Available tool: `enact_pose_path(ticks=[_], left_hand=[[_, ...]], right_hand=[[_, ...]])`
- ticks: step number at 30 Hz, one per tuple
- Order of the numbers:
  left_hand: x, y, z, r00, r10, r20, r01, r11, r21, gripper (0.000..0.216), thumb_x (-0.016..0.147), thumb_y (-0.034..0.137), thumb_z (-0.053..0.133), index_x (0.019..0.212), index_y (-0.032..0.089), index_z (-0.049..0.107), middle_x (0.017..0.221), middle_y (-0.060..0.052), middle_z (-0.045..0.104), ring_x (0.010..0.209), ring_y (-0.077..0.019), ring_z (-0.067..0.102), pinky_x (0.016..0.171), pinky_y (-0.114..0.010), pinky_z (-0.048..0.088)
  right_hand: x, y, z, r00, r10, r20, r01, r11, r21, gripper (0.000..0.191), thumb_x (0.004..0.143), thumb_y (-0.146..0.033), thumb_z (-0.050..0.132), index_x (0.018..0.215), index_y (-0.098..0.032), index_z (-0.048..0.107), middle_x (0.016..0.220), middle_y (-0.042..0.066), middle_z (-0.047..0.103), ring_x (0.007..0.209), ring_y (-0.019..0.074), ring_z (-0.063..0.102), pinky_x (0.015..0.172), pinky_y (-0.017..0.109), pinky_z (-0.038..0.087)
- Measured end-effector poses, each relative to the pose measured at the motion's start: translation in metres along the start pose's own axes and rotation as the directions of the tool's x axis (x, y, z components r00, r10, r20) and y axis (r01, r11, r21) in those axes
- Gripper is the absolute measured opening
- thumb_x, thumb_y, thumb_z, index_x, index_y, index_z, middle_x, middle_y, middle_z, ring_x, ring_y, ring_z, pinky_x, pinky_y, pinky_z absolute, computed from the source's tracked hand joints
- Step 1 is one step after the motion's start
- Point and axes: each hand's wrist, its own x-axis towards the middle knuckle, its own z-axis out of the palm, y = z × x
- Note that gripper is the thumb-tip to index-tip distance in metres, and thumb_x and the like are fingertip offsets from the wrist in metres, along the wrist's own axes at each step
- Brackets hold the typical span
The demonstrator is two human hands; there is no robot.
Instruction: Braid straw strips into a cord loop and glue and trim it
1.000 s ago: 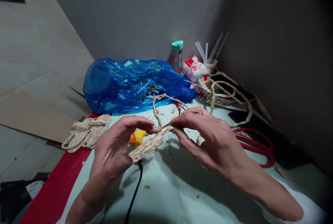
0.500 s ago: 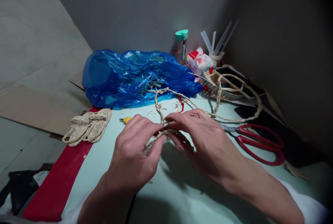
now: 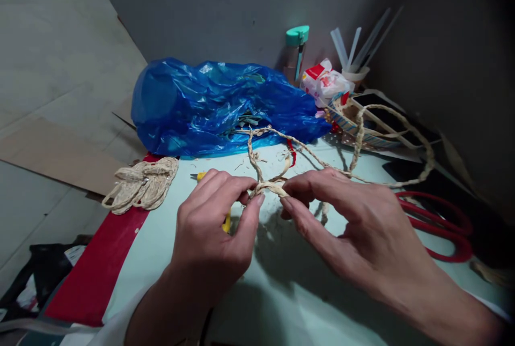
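Observation:
Both hands meet over a pale green table (image 3: pixel 281 292) and pinch the same length of braided straw rope (image 3: pixel 269 188). My left hand (image 3: pixel 213 233) is closed, thumb and fingers gripping the rope's left part. My right hand (image 3: pixel 350 222) pinches the rope's right part between thumb and forefinger. From the pinch the rope loops away to the back (image 3: pixel 253 147) and runs right toward a woven basket (image 3: pixel 362 126). A yellow-handled tool (image 3: pixel 227 222) lies partly hidden under my left hand.
A crumpled blue plastic bag (image 3: pixel 213 107) lies behind the hands. A bundle of braided straw (image 3: pixel 140 190) rests on the red table edge at left. Red-handled scissors (image 3: pixel 438 228) lie at right. At the back stand a teal-capped bottle (image 3: pixel 295 51), a snack packet (image 3: pixel 324 83) and a cup of sticks (image 3: pixel 354 56).
My left hand has turned palm-down and closed over the rope. Both hands shifted slightly while the view tilted, so the back objects sit higher in the picture. The woven piece under my left hand is hidden now.

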Motion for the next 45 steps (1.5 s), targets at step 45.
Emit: enact_pose_path(ticks=[45], left_hand=[[0.001, -0.003, 0.002, 0.964, -0.197, -0.179, 0.196, 0.98, -0.022, 0.009, 0.084, 0.016, 0.058, 0.078, 0.02, 0.061, 0.07, 0.002, 0.065, 0.063, -0.0126, 0.059, 0.061, -0.025, 0.049]], right_hand=[[-0.01, -0.01, 0.021, 0.817, 0.256, 0.516, -0.55, 0.612, 0.568, 0.022, 0.098, -0.029, 0.053, 0.078, -0.02, 0.053, 0.069, -0.005, 0.049, 0.063, 0.0087, 0.043, 0.055, 0.021, 0.033]])
